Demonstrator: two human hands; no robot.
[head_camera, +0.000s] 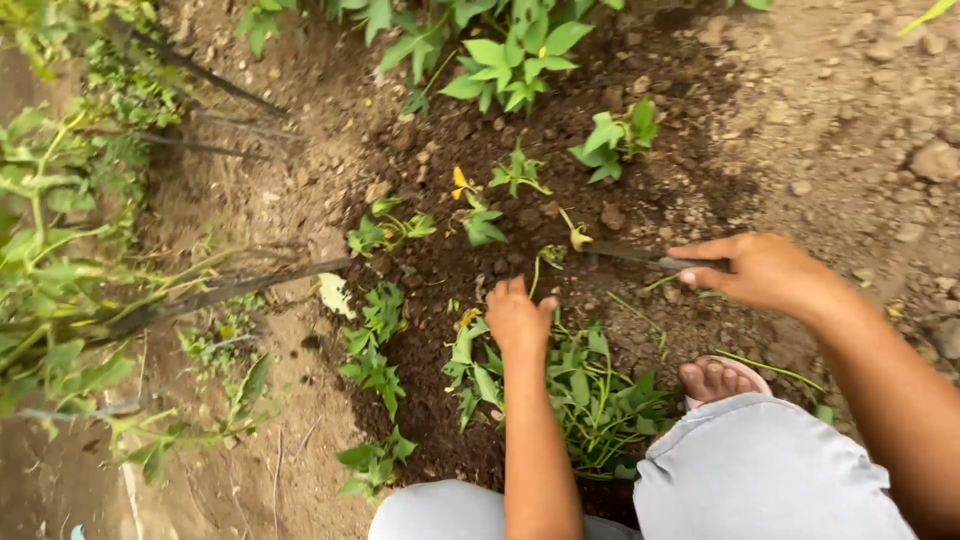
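Head view shows a person crouching over dark soil (440, 400). Right hand (765, 272) is closed around the handle of a thin dark tool (630, 255); its long axis lies nearly level, and the tip points toward 9 o'clock, slightly up. Left hand (517, 318) is loosely closed, fingers pressed in the earth, and I cannot tell if it holds something. From this hand the tool tip lies at about 1 o'clock, near. A heap of pulled green plants (590, 395) lies at 5 o'clock from the left hand, beside a sandalled foot (718, 380).
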